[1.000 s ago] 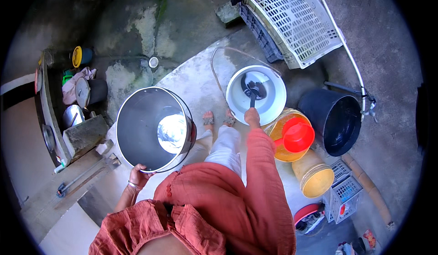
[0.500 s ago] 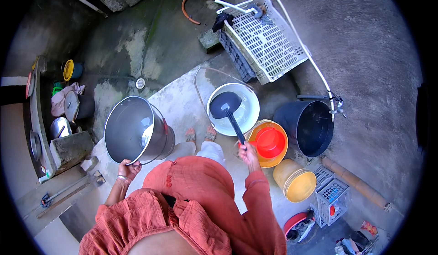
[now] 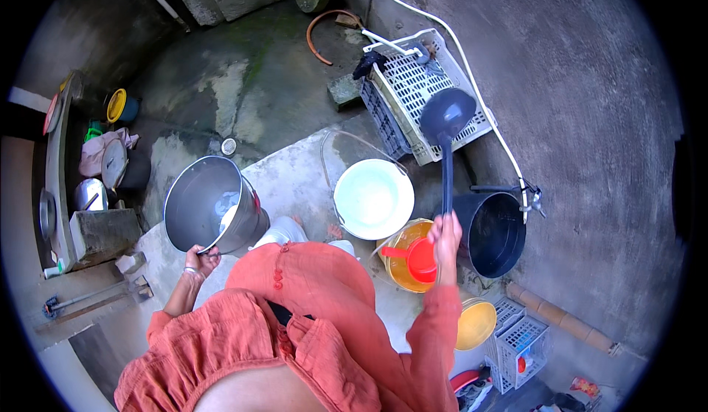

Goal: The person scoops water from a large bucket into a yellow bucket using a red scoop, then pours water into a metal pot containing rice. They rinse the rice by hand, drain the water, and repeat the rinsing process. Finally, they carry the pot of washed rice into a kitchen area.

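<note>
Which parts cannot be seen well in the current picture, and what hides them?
In the head view:
Handle end of the dark ladle: covered by the right hand.
Part of the orange bucket: behind the red dipper.
Part of the yellow bucket: behind the right sleeve.
Inside of the dark pot: hidden by its grey lid.

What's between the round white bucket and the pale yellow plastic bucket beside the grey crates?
In the head view, an orange-yellow plastic bucket holding a red plastic dipper, with your right hand partly in front.
</note>
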`<action>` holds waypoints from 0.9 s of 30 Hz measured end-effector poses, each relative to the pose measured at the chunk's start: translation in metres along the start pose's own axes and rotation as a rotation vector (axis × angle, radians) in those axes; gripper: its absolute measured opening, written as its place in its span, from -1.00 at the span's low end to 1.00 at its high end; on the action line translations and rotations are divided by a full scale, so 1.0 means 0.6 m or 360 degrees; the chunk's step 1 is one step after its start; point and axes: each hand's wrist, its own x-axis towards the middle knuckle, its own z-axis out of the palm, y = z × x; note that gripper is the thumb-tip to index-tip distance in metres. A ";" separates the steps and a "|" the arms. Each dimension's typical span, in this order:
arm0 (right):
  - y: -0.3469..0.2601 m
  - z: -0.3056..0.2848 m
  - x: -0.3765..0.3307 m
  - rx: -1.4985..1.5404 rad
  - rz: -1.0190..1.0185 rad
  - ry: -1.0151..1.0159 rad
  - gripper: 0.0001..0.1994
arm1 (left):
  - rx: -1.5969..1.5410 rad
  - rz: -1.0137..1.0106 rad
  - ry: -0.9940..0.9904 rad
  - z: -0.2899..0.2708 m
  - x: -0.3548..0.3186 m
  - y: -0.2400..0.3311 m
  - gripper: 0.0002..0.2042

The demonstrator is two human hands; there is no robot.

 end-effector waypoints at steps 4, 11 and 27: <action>0.003 0.071 0.174 -0.0499 -0.0101 0.0211 -0.78 | -0.0037 0.0027 -0.0016 -0.014 0.015 0.042 -0.79; 0.144 0.121 0.364 -0.2108 -0.0195 0.0551 -0.68 | -0.0001 0.0019 0.0040 -0.030 0.075 0.143 -0.75; 0.211 0.410 0.330 -0.3150 -0.0671 0.0812 -0.38 | -0.0093 -0.0379 0.0120 -0.114 0.421 0.279 -0.72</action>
